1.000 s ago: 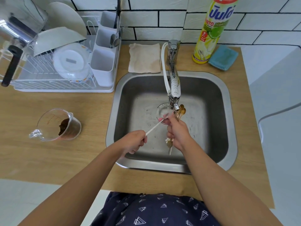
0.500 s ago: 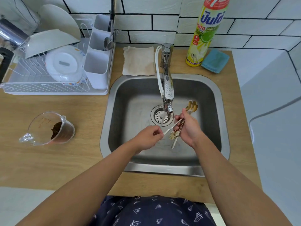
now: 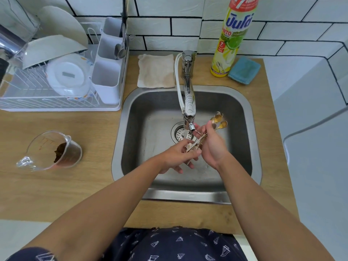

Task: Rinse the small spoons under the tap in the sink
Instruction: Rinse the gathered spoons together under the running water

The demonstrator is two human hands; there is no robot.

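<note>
- I see the right hand (image 3: 211,147) over the sink (image 3: 252,147), its fingers curled round a bundle of small gold spoons (image 3: 218,121), bowls pointing up and away, just right of the tap (image 3: 189,104) spout.
- The left hand (image 3: 178,155) meets the bundle's handle ends, fingers pinching them.
- Whether water runs, I cannot tell.
- On the worktop (image 3: 75,185) left of the sink lies a tipped measuring jug (image 3: 50,150).
</note>
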